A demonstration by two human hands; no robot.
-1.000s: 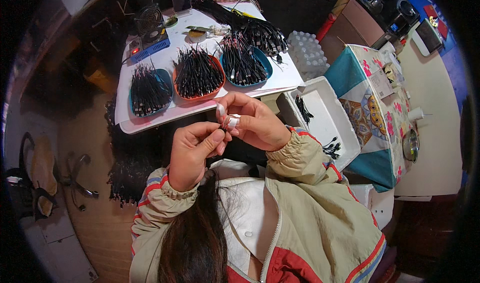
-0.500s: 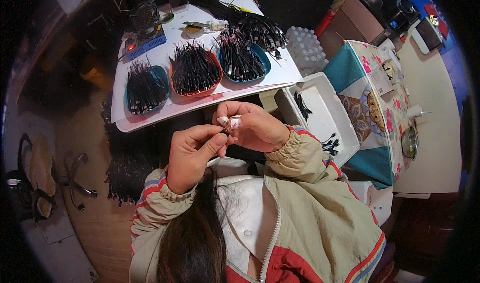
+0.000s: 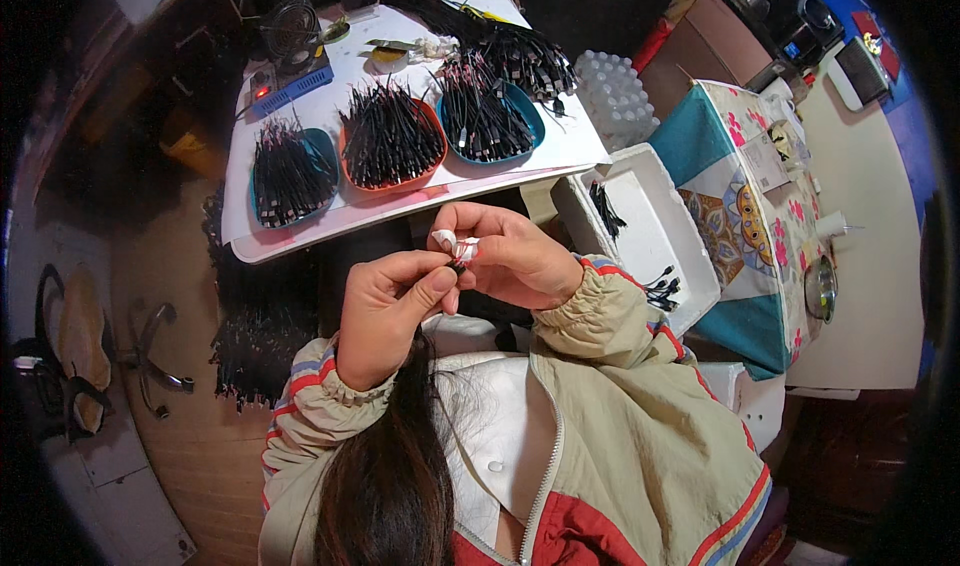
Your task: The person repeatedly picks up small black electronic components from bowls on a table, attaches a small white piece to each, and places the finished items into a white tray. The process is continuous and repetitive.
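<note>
Both my hands meet in front of my chest, just off the table's near edge. Thumb and forefinger of my left hand [image 3: 385, 301] pinch a short black cable [image 3: 456, 265], mostly hidden by the fingers. Fine wires, some reddish, stick out of its end toward my right hand [image 3: 520, 256]. The thumb and a fingertip of that hand, wrapped in white, close around these wires. Past my hands, a blue tray [image 3: 322, 156], an orange tray [image 3: 440, 131] and another blue tray [image 3: 533, 116] hold bundles of black cables with plugs.
On the white table [image 3: 390, 204] stand a blue device [image 3: 300, 88] with a red light and a small fan [image 3: 290, 31]. More black cables [image 3: 520, 56] are heaped behind. To the right are a white foam box [image 3: 655, 236] with several cables and a cloth-covered table [image 3: 790, 201].
My right fingers have shifted slightly at the wire ends, and the white-wrapped fingertips look a little further apart. My left hand keeps its pinch almost unmoved.
</note>
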